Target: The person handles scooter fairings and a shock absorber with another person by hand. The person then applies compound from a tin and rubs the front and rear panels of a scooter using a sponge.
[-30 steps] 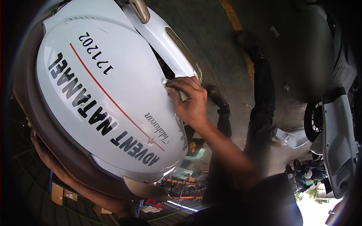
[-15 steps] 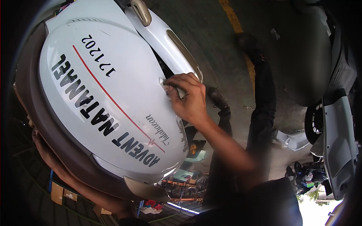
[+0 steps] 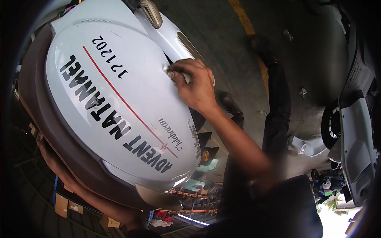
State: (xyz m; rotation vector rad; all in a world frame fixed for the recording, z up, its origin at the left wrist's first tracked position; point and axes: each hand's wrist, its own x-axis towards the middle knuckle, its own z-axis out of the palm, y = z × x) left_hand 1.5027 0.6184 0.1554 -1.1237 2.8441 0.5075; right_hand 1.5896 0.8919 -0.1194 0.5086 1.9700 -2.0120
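A glossy white scooter side panel [image 3: 131,95] fills the left half of the view, with black lettering and a thin red line [image 3: 127,102] across it. Pinched in the fingers of my right hand [image 3: 195,83] is a small white wad [image 3: 165,69], held against the panel close to its right edge. What the wad is made of I cannot tell. My left hand [image 3: 44,148] lies along the outer side of the brown scooter seat [image 3: 75,152], its fingers mostly hidden past the seat's edge.
A passenger footrest [image 3: 151,14] sticks out at the top. Dark-trousered legs [image 3: 276,111] and a yellow floor line [image 3: 243,18] show beyond my right arm. Another scooter [image 3: 359,146] stands at the right, and cardboard boxes [image 3: 61,205] are at lower left.
My right hand has slid up along the panel's right edge with the white wad. The view has shifted slightly, and my left hand stays by the seat.
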